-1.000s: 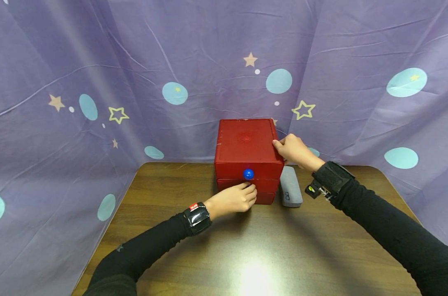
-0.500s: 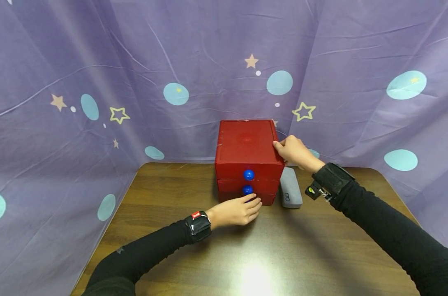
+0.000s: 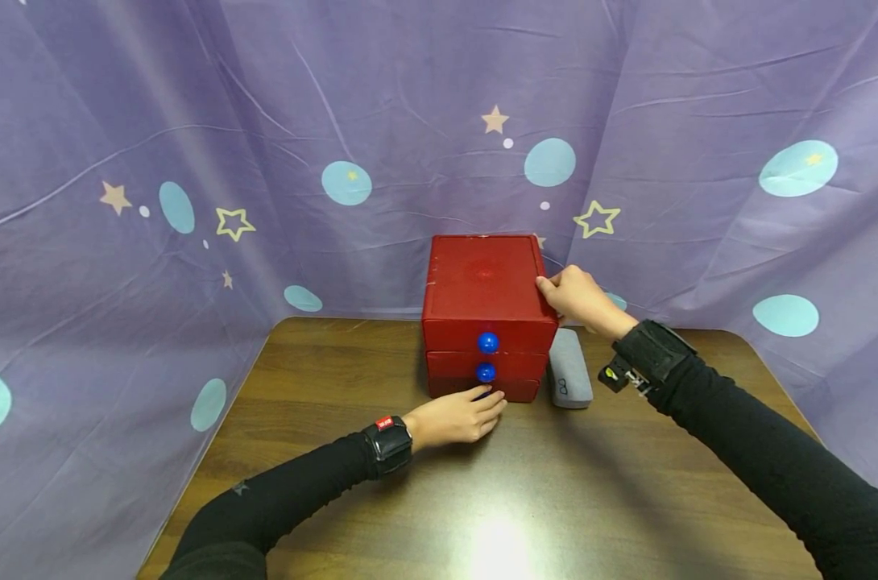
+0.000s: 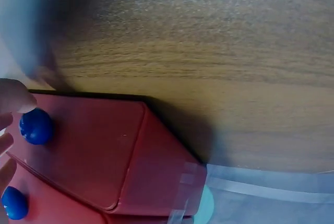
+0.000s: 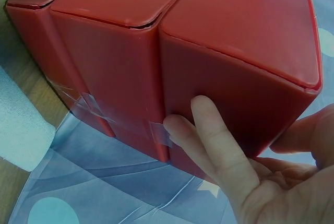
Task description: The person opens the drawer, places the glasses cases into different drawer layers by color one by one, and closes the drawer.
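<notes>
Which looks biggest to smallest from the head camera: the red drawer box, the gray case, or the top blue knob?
1. red drawer box
2. gray case
3. top blue knob

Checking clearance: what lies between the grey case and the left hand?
In the head view, only bare wooden table separates the grey case from the left hand.

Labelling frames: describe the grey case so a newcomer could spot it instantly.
Find the red drawer box at the back of the wooden table. On the tabletop against its right side, below the right hand, lies the grey case: the only grey thing, oblong with rounded ends.
</notes>
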Available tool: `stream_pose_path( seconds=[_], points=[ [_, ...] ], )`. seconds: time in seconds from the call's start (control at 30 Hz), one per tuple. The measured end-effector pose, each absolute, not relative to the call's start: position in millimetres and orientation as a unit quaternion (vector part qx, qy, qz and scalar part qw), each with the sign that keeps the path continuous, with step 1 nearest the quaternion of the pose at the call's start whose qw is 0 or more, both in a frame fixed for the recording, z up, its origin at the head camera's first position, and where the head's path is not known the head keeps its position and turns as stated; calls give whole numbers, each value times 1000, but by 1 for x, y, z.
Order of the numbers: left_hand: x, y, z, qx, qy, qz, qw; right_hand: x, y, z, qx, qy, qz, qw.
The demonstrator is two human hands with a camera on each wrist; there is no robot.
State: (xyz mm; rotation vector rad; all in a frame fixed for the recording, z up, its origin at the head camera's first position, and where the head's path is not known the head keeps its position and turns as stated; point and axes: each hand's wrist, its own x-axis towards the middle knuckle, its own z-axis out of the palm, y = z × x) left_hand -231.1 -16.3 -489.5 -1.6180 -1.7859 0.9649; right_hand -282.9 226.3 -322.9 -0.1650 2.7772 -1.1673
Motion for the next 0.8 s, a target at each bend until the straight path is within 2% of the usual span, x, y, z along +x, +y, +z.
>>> stream_pose_path(
  seconds=[0.23, 0.8],
  points=[
    [-237, -18, -493, -593, -668, 368, 259, -283, 226, -324, -56, 918, -388, 60],
    [-251, -22, -497, -601, -648, 358, 301, -283, 226, -323, -53, 919, -386, 64]
  ],
)
